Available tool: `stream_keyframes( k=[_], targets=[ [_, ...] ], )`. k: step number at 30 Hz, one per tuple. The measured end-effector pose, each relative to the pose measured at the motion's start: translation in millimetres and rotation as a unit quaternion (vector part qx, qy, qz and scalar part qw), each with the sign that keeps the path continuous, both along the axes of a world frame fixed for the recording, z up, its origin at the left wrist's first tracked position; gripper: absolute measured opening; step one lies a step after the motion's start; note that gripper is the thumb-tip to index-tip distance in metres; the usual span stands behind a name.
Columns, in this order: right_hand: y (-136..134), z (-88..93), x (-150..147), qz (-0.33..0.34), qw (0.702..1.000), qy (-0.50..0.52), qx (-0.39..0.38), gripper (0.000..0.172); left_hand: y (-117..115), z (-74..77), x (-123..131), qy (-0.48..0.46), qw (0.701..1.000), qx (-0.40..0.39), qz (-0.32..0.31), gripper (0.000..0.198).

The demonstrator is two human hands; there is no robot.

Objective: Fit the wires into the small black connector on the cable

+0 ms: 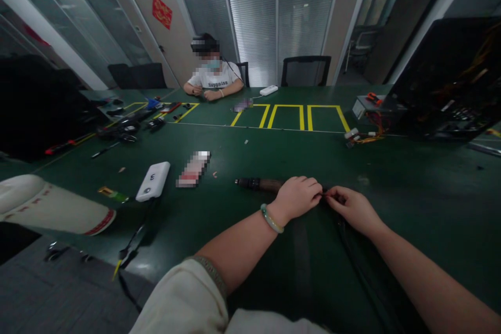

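A dark, rod-shaped tool with a brown body and a black nose, by its shape an electric screwdriver (268,185), lies on the green table with its small metal tip to the left. My left hand (299,197) is closed over its rear part, a jade-coloured bangle at the wrist. Just right of it, the thumb and fingers of my right hand (354,210) are pinched together, close to my left fingertips. Something thin and reddish shows between the hands, too small to name. A black cable (346,240) runs from beneath my right hand towards the front edge.
At left are a white power bank (153,181), a black cord and a large cream tumbler (58,206) lying tilted. A blurred packet (193,169) is near the middle. Across the green table (219,148) sits a person (219,75). Loose wires (368,138) and a metal box lie right.
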State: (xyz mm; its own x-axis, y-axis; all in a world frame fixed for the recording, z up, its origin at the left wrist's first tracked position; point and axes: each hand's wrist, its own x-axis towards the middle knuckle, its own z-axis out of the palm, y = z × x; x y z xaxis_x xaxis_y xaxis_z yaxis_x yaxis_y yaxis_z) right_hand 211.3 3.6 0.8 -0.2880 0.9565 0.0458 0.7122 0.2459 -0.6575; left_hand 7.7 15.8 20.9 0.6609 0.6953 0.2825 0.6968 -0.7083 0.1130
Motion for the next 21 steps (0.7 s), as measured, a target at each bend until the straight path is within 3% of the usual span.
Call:
stream_keyframes(
  k=[21],
  targets=[
    [-8.8,-3.5,-4.9,-0.054,0.997,0.048,-0.013,0.029,-7.4,-1.5,2.7,-0.032,0.999,0.008,0.016,0.012]
  ],
)
